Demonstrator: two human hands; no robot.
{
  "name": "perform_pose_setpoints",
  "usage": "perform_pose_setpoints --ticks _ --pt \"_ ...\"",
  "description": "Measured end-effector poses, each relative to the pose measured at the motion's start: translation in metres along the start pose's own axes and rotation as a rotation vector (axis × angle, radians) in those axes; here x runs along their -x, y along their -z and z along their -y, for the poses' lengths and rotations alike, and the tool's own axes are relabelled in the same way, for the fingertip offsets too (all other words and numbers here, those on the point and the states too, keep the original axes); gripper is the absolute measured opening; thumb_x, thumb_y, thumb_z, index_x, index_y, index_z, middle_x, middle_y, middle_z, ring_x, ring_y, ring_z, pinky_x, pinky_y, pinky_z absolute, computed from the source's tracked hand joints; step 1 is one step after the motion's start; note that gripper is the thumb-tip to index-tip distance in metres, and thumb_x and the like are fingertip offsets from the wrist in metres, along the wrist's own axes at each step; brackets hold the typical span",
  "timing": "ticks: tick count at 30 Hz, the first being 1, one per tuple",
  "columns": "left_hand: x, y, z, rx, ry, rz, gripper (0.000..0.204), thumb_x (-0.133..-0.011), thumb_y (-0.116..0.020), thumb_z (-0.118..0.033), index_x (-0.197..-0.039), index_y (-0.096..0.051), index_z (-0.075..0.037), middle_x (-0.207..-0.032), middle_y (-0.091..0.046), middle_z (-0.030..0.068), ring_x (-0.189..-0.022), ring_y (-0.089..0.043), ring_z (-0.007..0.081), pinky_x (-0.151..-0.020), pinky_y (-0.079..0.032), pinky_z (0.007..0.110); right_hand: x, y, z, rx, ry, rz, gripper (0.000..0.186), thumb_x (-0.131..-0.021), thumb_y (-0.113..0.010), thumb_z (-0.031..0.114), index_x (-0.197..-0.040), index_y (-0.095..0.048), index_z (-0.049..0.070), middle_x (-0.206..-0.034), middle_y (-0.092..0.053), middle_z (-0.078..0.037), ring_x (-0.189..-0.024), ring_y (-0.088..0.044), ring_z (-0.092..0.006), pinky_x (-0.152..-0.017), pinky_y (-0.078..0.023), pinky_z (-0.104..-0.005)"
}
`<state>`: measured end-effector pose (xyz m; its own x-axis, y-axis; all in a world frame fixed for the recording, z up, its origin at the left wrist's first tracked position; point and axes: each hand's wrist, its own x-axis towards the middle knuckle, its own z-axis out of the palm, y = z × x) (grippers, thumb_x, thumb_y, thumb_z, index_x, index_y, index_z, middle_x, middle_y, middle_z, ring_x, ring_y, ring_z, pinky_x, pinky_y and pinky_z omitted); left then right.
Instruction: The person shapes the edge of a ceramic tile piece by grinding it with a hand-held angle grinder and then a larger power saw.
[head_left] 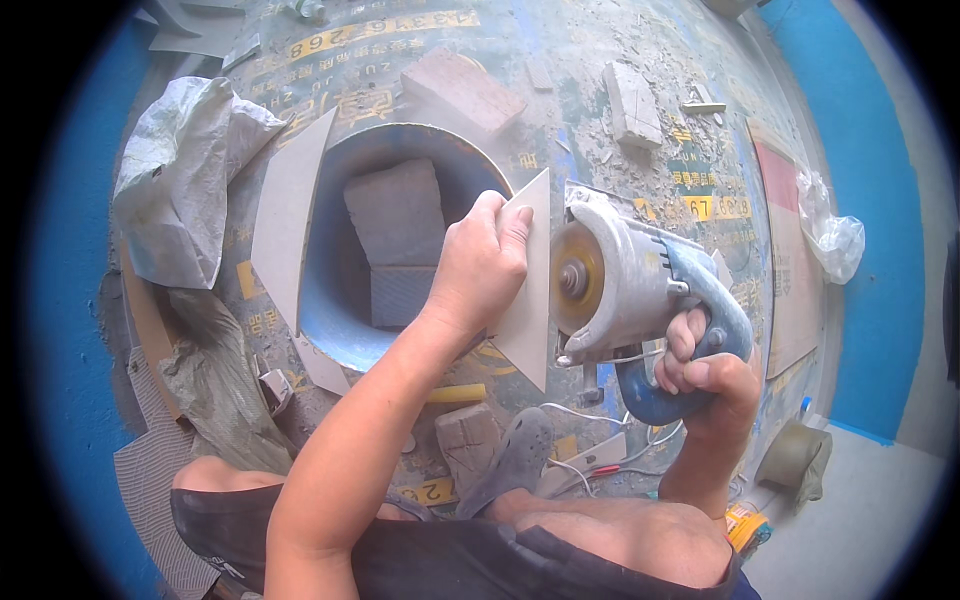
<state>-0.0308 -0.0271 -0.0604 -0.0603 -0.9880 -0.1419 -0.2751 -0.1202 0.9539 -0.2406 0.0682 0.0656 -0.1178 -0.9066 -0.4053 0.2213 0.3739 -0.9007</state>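
Observation:
My left hand (480,255) is closed on a pale tile piece (528,325), pinching its upper part so that it stands on edge. In my right hand (697,360) is a blue-handled angle grinder (630,275), gripped by its rear handle. The grinder's round yellowish disc (577,278) faces the tile, a narrow gap apart; whether it spins I cannot tell. Left of my left hand lies a blue bucket (330,330) on its side, with blocks (395,212) inside it. Another cut tile piece (285,225) leans at the bucket's left side.
Dust and rubble cover the printed green floor sheet (590,60). A brick (462,92) and a pale block (632,105) lie beyond the bucket. A white sack (185,180) stands at left. White cables (580,470) run near my shoe (520,455). Large boards (785,250) lie at right.

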Motion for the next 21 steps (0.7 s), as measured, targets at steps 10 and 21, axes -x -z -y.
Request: perform_pose_setpoints --ticks 10,21 --pt "0.001 -0.001 -0.003 0.018 0.006 -0.009 0.031 -0.105 -0.054 -0.025 -0.093 -0.055 0.004 -0.081 -0.065 0.0315 -0.080 -0.064 0.0514 -0.073 -0.049 0.051 0.007 -0.002 0.000 0.003 0.006 -0.042 0.040 -0.066 -0.062 0.012 -0.101 -0.053 -0.003 -0.089 -0.055 -0.010 -0.056 -0.045 -0.0119 -0.058 -0.043 -0.0305" --pt "0.001 -0.002 -0.005 0.043 0.026 -0.015 0.031 -0.105 -0.054 -0.024 -0.091 -0.055 0.004 -0.079 -0.065 0.0306 -0.077 -0.063 0.0499 -0.072 -0.049 0.051 0.011 -0.004 0.000 0.021 -0.009 -0.092 0.041 -0.064 -0.063 0.012 -0.101 -0.052 -0.003 -0.088 -0.053 -0.010 -0.055 -0.044 -0.0120 -0.056 -0.044 -0.0307"
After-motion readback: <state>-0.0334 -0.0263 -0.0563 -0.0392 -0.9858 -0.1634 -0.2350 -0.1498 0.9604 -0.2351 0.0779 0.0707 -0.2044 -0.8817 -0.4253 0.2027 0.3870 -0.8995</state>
